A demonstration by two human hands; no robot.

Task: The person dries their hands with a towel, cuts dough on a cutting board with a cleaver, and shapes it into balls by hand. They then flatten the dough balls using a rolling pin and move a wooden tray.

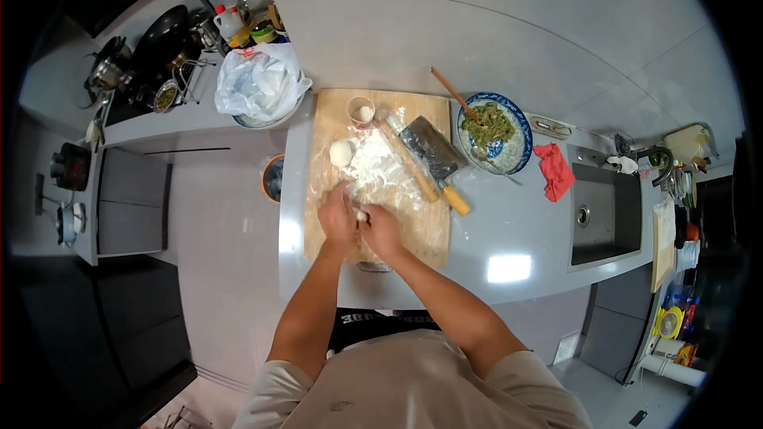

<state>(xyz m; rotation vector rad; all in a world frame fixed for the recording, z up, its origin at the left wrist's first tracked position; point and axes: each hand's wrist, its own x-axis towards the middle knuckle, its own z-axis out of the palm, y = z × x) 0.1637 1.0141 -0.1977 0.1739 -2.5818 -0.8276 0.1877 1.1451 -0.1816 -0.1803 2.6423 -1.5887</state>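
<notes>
A small piece of pale dough point(362, 215) shows between my two hands, low over the floured wooden board point(433, 242). My left hand point(339, 216) closes around its left side, fingers pressed together and partly hidden. Curled fingers of my right hand point(381, 230) pinch the dough from the right. Just above my left hand rests a round dough ball point(342, 153). Loose white flour point(377, 164) is spread over the board's middle. A rolling pin point(409, 160) slants along the flour, and a cleaver point(430, 145) with a yellow handle lies beside it.
A small cup point(361, 112) stands at the board's far edge. To the right are a blue-rimmed bowl point(522, 131) of green filling with chopsticks, a red cloth point(554, 171) and a sink point(606, 248). A plastic bag point(258, 83) covers a bowl at the left.
</notes>
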